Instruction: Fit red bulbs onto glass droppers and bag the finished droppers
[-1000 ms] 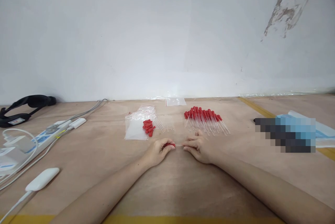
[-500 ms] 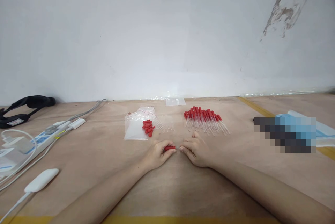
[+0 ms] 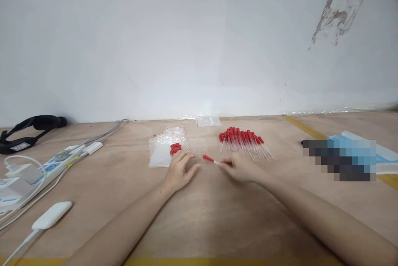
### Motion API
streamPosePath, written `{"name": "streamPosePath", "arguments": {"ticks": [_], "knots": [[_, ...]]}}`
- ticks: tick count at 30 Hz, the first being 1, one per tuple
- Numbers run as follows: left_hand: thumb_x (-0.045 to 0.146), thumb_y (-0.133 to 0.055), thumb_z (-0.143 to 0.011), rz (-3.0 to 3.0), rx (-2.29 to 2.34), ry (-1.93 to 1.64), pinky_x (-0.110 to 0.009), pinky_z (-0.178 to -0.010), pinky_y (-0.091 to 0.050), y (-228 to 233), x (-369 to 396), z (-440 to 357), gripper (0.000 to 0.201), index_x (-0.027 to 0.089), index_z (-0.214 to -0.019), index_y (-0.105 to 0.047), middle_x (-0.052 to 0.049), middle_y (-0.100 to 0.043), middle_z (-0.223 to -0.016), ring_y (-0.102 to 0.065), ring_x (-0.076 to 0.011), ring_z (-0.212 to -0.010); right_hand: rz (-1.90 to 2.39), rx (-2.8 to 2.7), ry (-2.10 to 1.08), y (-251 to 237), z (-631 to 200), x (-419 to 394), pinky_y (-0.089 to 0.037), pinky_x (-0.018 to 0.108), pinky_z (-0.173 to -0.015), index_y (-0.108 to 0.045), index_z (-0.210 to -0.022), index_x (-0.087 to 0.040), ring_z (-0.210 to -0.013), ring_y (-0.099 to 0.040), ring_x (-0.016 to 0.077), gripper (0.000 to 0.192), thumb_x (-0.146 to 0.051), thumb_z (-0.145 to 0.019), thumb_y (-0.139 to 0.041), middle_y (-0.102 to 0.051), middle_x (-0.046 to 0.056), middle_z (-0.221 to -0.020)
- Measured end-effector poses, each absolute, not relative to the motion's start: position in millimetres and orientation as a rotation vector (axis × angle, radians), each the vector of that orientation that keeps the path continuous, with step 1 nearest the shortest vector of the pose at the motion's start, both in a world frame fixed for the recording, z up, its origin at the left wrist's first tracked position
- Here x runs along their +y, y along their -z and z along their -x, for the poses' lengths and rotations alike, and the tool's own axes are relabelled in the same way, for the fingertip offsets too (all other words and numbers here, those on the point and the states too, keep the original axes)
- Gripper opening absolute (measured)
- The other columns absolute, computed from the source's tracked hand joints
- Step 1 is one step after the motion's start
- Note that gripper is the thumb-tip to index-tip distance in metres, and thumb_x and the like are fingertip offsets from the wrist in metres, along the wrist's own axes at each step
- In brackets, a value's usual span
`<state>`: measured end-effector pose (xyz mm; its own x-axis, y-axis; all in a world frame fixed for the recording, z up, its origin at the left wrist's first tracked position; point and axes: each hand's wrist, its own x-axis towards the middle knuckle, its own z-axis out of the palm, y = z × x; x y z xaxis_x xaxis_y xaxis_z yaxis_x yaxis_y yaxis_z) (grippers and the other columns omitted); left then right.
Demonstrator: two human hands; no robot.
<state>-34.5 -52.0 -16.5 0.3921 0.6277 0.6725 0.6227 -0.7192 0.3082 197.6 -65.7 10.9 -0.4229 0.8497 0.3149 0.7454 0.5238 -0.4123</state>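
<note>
Red-capped dropper (image 3: pixel 210 159) sits pinched by its clear stem in the right hand (image 3: pixel 239 167), its grip closed on it, bulb pointing left just above the desk (image 3: pixel 217 216). The left hand (image 3: pixel 178 170) lies with loose, parted fingers holding nothing, close to the loose red bulbs (image 3: pixel 175 148) on the plastic bags (image 3: pixel 160 152). Bare glass tubes (image 3: pixel 195 146) lie between these and the finished dropper pile (image 3: pixel 244 140) behind the right hand. A power strip (image 3: pixel 46 166) and cables crowd the left edge; the near middle offers open wood.
</note>
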Motion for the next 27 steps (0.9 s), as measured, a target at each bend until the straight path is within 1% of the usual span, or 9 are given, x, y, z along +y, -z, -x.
{"name": "streamPosePath", "arguments": {"ticks": [2,3,7,10,12,16,22,25,27], "knots": [[0.027,-0.054,-0.077,-2.560,1.371,-1.387,-0.036,-0.081,-0.041,19,-43,43,0.015,0.019,-0.090,-0.057,-0.006,-0.058,-0.090,-0.051,-0.0205,-0.089,1.459,-2.145,-0.360,-17,-204,-49,-0.032,0.022,-0.050,-0.061,-0.060,-0.019,-0.054,-0.053,0.0124,0.026,-0.029,-0.077,-0.045,-0.062,0.000,-0.059],[0.026,-0.054,-0.077,-2.523,1.446,-1.421,-0.036,-0.080,-0.041,20,-40,47,0.014,0.019,-0.088,-0.058,-0.005,-0.057,-0.089,-0.051,-0.0207,-0.089,1.552,-2.062,-0.335,-20,-205,-39,-0.033,0.023,-0.053,-0.062,-0.061,-0.018,-0.058,-0.055,0.0137,0.028,-0.032,-0.078,-0.045,-0.063,0.002,-0.062],[0.024,-0.057,-0.074,-2.433,1.633,-1.446,-0.037,-0.078,-0.040,23,-33,54,0.010,0.020,-0.083,-0.060,-0.005,-0.057,-0.086,-0.050,-0.0214,-0.087,1.920,-1.851,0.012,-19,-194,-7,-0.032,0.032,-0.069,-0.063,-0.062,-0.017,-0.069,-0.057,0.0192,0.032,-0.036,-0.079,-0.042,-0.064,0.006,-0.067],[0.024,-0.059,-0.072,-2.402,1.774,-1.430,-0.039,-0.079,-0.039,24,-33,55,0.012,0.022,-0.083,-0.061,-0.005,-0.056,-0.089,-0.049,-0.0231,-0.089,2.059,-1.864,0.113,-9,-178,9,-0.028,0.038,-0.075,-0.064,-0.071,-0.016,-0.072,-0.059,0.0218,0.033,-0.034,-0.081,-0.038,-0.065,0.010,-0.073],[0.025,-0.060,-0.070,-2.371,1.868,-1.424,-0.040,-0.080,-0.038,24,-32,56,0.013,0.023,-0.083,-0.061,-0.005,-0.055,-0.089,-0.048,-0.0241,-0.089,2.097,-1.864,0.120,-2,-170,15,-0.026,0.041,-0.077,-0.064,-0.077,-0.014,-0.074,-0.059,0.0236,0.033,-0.034,-0.081,-0.037,-0.065,0.013,-0.078],[0.027,-0.060,-0.070,-2.300,1.966,-1.422,-0.040,-0.078,-0.038,25,-29,59,0.013,0.023,-0.082,-0.062,-0.005,-0.053,-0.087,-0.047,-0.0239,-0.087,2.122,-1.874,0.117,4,-166,22,-0.023,0.042,-0.079,-0.064,-0.082,-0.012,-0.074,-0.060,0.0252,0.031,-0.031,-0.080,-0.040,-0.065,0.016,-0.080],[0.029,-0.060,-0.070,-2.247,1.970,-1.350,-0.040,-0.077,-0.041,25,-26,63,0.016,0.022,-0.084,-0.061,-0.005,-0.052,-0.086,-0.048,-0.0235,-0.085,2.100,-1.925,0.119,3,-170,17,-0.020,0.044,-0.081,-0.065,-0.076,-0.010,-0.075,-0.060,0.0274,0.030,-0.030,-0.079,-0.042,-0.065,0.019,-0.079],[0.027,-0.060,-0.070,-2.250,1.908,-1.349,-0.038,-0.077,-0.043,27,-24,64,0.017,0.021,-0.085,-0.060,-0.005,-0.051,-0.086,-0.051,-0.0217,-0.084,2.030,-1.971,0.098,1,-162,12,-0.022,0.043,-0.082,-0.064,-0.082,-0.011,-0.082,-0.059,0.0275,0.030,-0.030,-0.080,-0.041,-0.064,0.018,-0.084],[0.027,-0.058,-0.071,-2.258,1.843,-1.357,-0.036,-0.076,-0.045,28,-23,65,0.016,0.021,-0.086,-0.059,-0.005,-0.050,-0.087,-0.052,-0.0201,-0.083,1.974,-2.003,0.058,1,-152,9,-0.026,0.040,-0.081,-0.062,-0.088,-0.013,-0.086,-0.058,0.0256,0.031,-0.033,-0.080,-0.040,-0.064,0.016,-0.089]]}}
